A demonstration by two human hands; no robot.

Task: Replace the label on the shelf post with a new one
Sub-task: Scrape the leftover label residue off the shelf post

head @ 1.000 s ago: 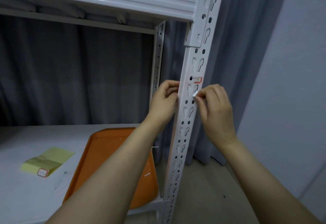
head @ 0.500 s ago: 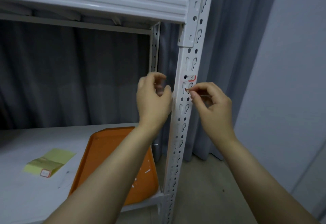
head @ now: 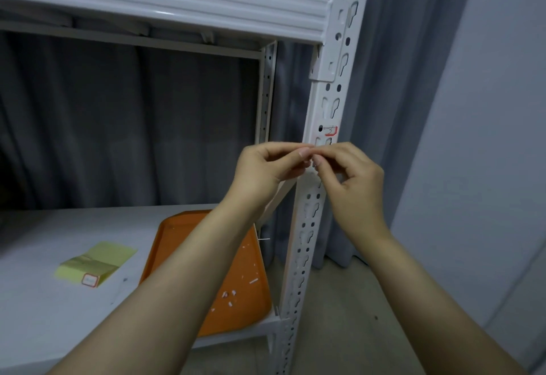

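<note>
Just below the label (head: pixel 331 131) on the shelf post (head: pixel 307 244), both hands meet, fingertips touching in front of the white perforated metal. The left hand (head: pixel 270 165) has its fingers curled with thumb and forefinger pinched together. The right hand (head: pixel 353 175) is curled the same way, and its fingertips press against the left's. I cannot tell whether anything lies between them. The label is a torn remnant with part of a red border, stuck to the post just above the hands. On the lower shelf (head: pixel 53 315) lies an orange tray (head: pixel 177 238) scattered with small white scraps (head: pixel 233 295). Left of the tray is a yellow backing sheet (head: pixel 103 258) carrying one red-bordered sticker (head: pixel 90 279). A grey curtain (head: pixel 147 123) hangs behind.
</note>
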